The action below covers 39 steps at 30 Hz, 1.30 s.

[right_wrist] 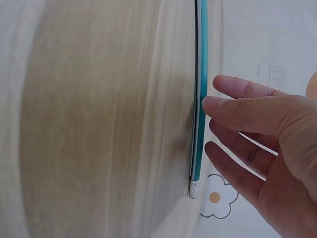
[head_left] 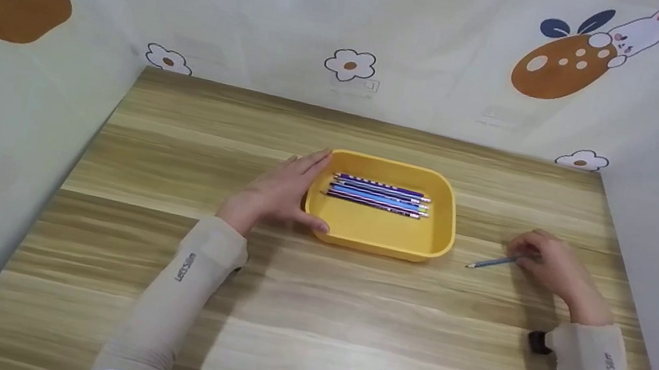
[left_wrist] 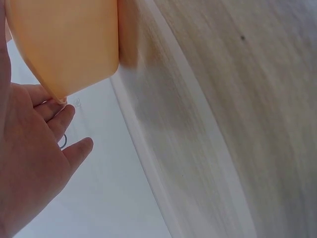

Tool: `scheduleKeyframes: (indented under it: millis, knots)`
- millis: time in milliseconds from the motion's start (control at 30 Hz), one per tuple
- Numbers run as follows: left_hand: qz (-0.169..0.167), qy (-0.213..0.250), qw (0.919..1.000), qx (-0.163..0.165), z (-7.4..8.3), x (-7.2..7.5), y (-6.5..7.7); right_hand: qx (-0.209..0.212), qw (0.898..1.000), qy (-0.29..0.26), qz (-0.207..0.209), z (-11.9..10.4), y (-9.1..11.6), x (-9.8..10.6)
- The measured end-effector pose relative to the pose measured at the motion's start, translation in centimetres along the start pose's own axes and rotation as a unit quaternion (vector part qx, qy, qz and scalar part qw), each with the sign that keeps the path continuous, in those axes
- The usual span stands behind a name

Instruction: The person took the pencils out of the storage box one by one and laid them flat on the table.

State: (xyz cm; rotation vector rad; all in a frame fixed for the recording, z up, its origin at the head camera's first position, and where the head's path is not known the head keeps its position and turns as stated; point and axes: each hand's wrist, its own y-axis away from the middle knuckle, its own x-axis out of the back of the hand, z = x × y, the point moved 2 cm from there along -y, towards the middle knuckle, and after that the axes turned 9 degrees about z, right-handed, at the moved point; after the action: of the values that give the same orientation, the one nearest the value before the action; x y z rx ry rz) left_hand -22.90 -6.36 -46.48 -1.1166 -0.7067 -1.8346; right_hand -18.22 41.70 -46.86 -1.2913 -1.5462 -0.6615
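My left hand (head_left: 282,190) rests against the left end of a yellow plastic box (head_left: 373,246), its fingers extended along the far corner and its thumb at the near one. In the left wrist view, the fingertips (left_wrist: 69,111) are right at the box's rim. Several blue and purple pencils (head_left: 378,196) lie side by side inside. To the right of the box, a single teal pencil (head_left: 490,262) lies on the table, its point toward the box. My right hand (right_wrist: 262,134) is at this pencil: the thumb overlaps it, and the other fingers are spread loosely beyond it.
The wood-grain table (head_left: 347,322) is enclosed at the back and sides by pale sheeting (head_left: 264,13) printed with flowers and rabbits. Both forearms wear beige sleeves (head_left: 171,292). A small black device (head_left: 539,342) shows at the right wrist.
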Motion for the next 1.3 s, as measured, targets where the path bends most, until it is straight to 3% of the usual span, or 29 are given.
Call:
scheduleKeyframes:
  millis: [367, 600, 1000, 1167, 1300]
  knots:
    - [-0.003, 0.002, 1.0, 0.0, -0.1, -0.1, -0.1, -0.018, 0.998, -0.033, 0.054, -1.1, 0.1, 0.6]
    - [-0.005, 0.005, 0.9999, 0.009, -0.1, -0.2, -0.1, -0.051, 0.995, -0.066, 0.061, -1.2, 0.0, 0.4]
    - [-0.008, 0.002, 0.9999, 0.009, -0.1, -0.1, -0.3, -0.064, 0.981, -0.168, 0.069, -2.5, -0.5, 0.5]
    - [-0.005, 0.006, 1.0, 0.005, -0.1, -0.2, -0.2, -0.07, 0.979, -0.179, 0.075, -4.1, -0.8, 0.8]
    - [-0.004, 0.006, 1.0, 0.002, -0.1, -0.1, -0.1, -0.06, 0.971, -0.218, 0.083, -6.4, -1.1, 1.7]
